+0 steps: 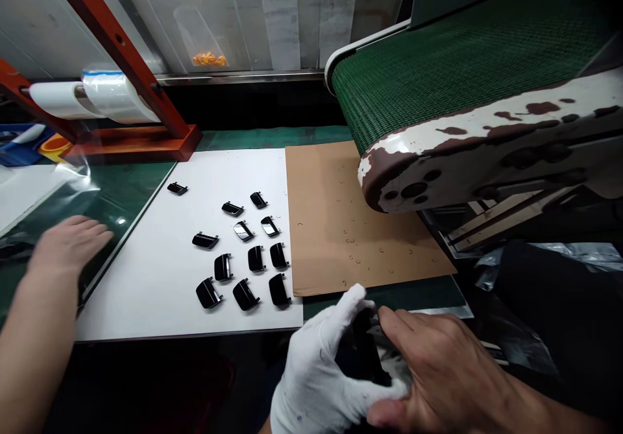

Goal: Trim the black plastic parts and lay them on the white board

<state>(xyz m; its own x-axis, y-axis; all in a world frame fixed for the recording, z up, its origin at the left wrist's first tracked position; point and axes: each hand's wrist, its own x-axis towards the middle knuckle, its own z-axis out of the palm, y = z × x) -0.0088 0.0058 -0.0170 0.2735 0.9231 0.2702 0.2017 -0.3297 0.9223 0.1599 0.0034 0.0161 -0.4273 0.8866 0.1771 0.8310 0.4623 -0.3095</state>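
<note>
A glossy black plastic part (368,351) is gripped between my two hands at the lower right, just off the table's front edge. My left hand (316,372), in a white glove, closes round it with the thumb at the top and fingers below. Bare, my right hand (440,362) pinches the part's right side; its fingertips partly hide it. Several similar black parts with small prongs, one of them a curved piece (246,294), lie spread on the white sheet (146,291) to the left. Tiny dark curved scraps dot the brown cardboard (331,226) beyond my hands.
A co-worker's bare hand (71,242) reaches in from the left over clear film. Behind it stands a red wooden stand (131,148) with film rolls (114,96). The end of a green conveyor belt (438,77) overhangs the cardboard on the right. Dark cloth (549,311) lies lower right.
</note>
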